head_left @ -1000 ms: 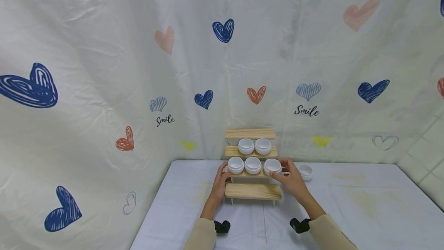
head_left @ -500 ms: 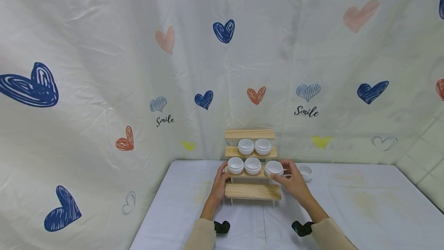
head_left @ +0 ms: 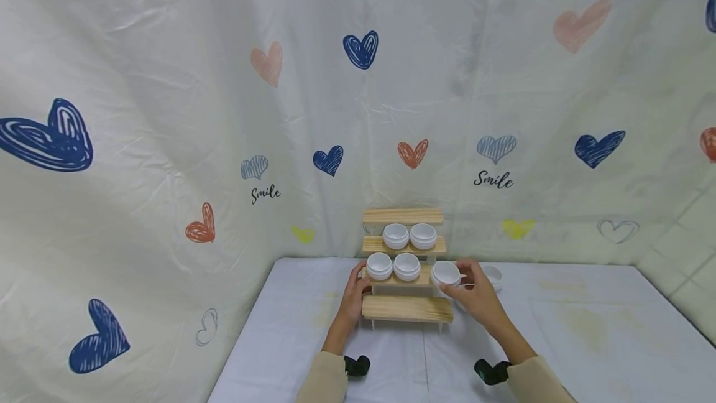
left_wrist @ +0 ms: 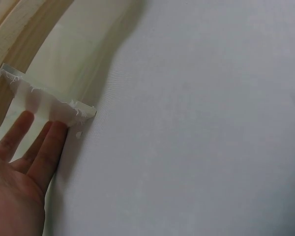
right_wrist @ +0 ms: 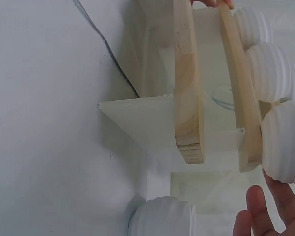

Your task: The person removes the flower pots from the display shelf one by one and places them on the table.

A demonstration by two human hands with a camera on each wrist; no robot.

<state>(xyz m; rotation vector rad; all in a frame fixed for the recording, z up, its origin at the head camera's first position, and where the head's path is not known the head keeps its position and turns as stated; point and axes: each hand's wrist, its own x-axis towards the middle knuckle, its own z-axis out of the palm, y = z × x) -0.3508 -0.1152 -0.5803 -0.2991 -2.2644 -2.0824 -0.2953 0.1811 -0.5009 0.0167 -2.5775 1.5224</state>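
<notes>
A tiered wooden stand (head_left: 408,308) with pale plank shelves and whitish side supports stands on the table. My left hand (head_left: 352,297) grips the left end of its second shelf from the front; in the left wrist view, several extended fingers (left_wrist: 48,152) lie by the side support. My right hand (head_left: 475,294) holds a small white bowl (head_left: 445,273) between thumb and fingers at that shelf's right end. In the right wrist view this ridged bowl (right_wrist: 283,145) overlaps the shelf's end. Two matching bowls (head_left: 379,265) sit to its left on the same shelf.
Two more white bowls (head_left: 396,236) stand on the third shelf. Another bowl (head_left: 492,275) stands on the white-covered table (head_left: 559,328), behind my right hand. A heart-printed curtain (head_left: 414,92) hangs behind the stand.
My right hand and the bowl it holds have shifted slightly right, widening the space beside the middle bowl. My left hand stays at the stand's left side.
</notes>
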